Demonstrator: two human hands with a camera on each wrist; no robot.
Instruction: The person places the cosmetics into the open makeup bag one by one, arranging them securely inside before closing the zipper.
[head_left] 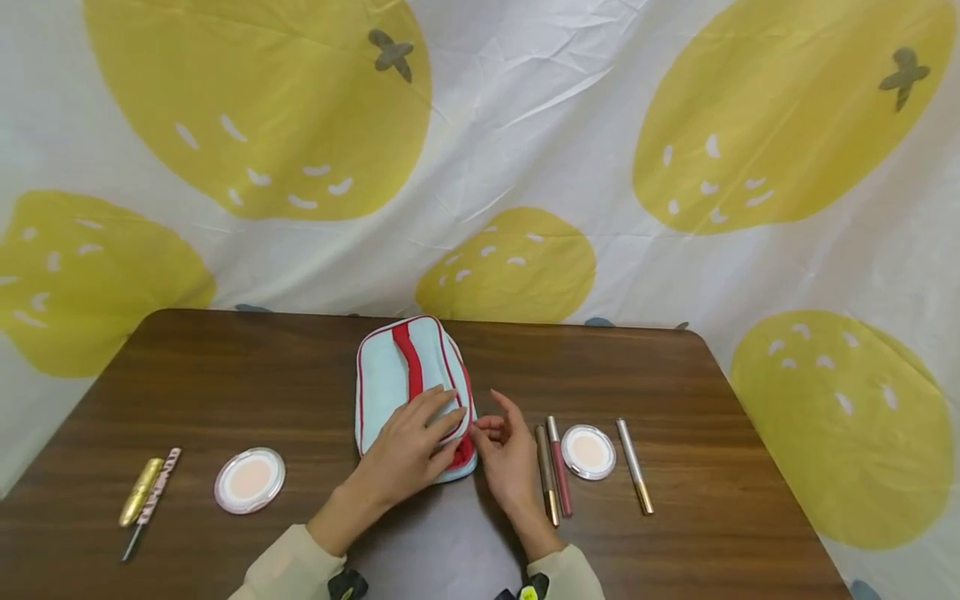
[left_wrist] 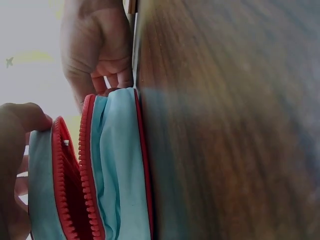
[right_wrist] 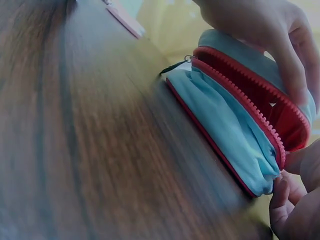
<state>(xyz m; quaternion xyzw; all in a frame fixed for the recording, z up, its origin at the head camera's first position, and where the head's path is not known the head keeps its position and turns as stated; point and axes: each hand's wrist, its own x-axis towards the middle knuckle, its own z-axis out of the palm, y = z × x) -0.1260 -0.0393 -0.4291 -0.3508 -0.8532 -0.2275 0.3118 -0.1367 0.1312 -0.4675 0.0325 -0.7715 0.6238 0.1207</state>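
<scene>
A light blue cosmetic bag (head_left: 381, 392) with red piping and a red strap handle (head_left: 409, 358) lies on the table in front of me. Its red zipper (left_wrist: 86, 165) is undone, and a gap into the red inside shows in both wrist views. My left hand (head_left: 408, 446) grips the lid, fingers over its top and thumb at the front edge. At the bag's right side, my right hand (head_left: 510, 458) pinches the lower fabric by the corner between thumb and fingers. A zipper pull (right_wrist: 172, 67) hangs at the gap's far end in the right wrist view.
Left on the brown table (head_left: 300, 367) lie a gold tube (head_left: 140, 493), a pink-patterned tube (head_left: 155, 496) and a compact (head_left: 250, 481). Right of my hands are a brown tube (head_left: 545, 467), a pink tube (head_left: 559, 471), another compact (head_left: 588, 452) and a silver tube (head_left: 634, 465). A printed cloth (head_left: 525, 167) hangs behind.
</scene>
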